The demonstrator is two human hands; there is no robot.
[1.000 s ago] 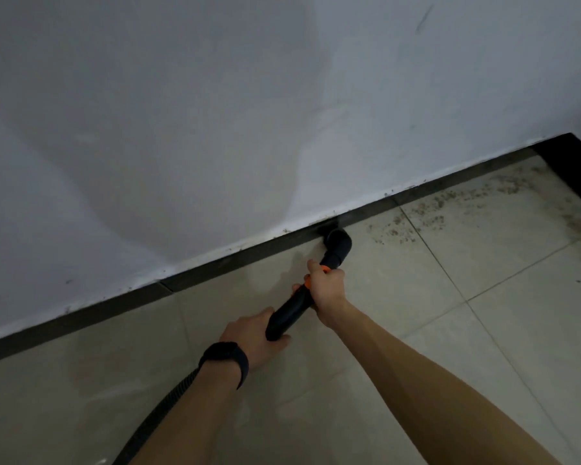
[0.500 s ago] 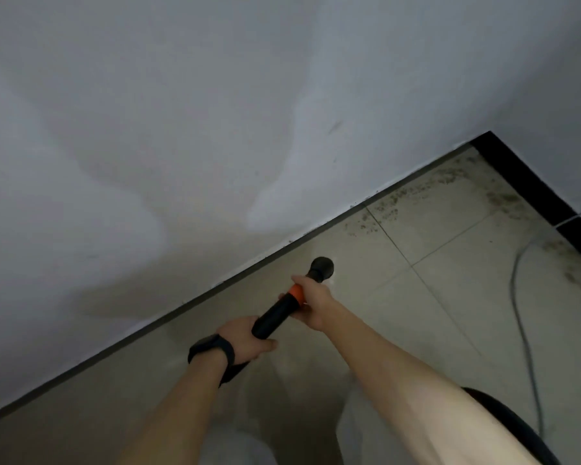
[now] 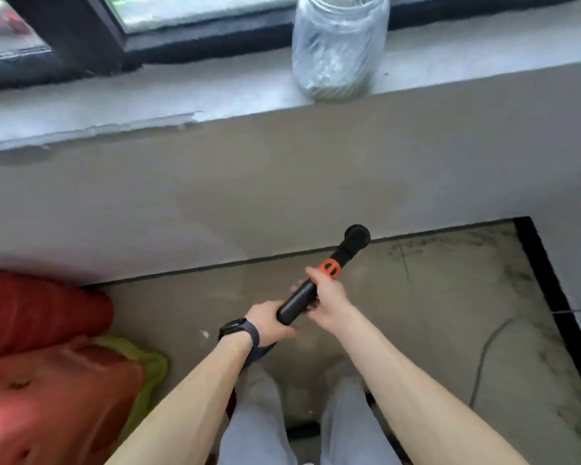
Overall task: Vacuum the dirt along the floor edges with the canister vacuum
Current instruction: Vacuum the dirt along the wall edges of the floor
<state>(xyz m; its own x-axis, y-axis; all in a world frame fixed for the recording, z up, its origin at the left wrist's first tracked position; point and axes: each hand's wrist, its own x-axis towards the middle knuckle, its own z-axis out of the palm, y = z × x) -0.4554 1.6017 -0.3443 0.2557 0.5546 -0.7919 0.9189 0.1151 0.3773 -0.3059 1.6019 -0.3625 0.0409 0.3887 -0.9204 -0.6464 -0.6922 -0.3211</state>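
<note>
Far left of both hands lie red cushions (image 3: 31, 330) with a green cloth (image 3: 148, 360) tucked beside them.

The left hand (image 3: 269, 322), a dark wristband (image 3: 240, 330) behind it, has its fingers curled round the rear end of the vacuum wand (image 3: 302, 300). A dark hose (image 3: 262, 352) drops away beneath that wrist; the canister itself is out of view.

The right hand (image 3: 327, 297) is wrapped round the same tube further forward, just behind the orange collar (image 3: 329, 267). Beyond its fingertips the round nozzle (image 3: 357, 234) points at the seam of wall and floor. Contact with the floor cannot be told.

The wand looks like rigid, smooth plastic and probably light. The trailing hose is likely to drag and twist it, so a two-handed hold suits it – rear hand to steer, forward hand near the collar to press the tip down.

High above the right hand's fingers, on the window sill (image 3: 182, 92), stands a ribbed glass jar (image 3: 337, 48). It holds something greyish at the bottom, too blurred to name.

Right of the nozzle, dirt (image 3: 450, 243) speckles the floor edge up to the black skirting (image 3: 544, 270) – the stretch not yet cleaned. A thin cord (image 3: 483, 357) trails over the tiles, well to the right of the fingers.
</note>
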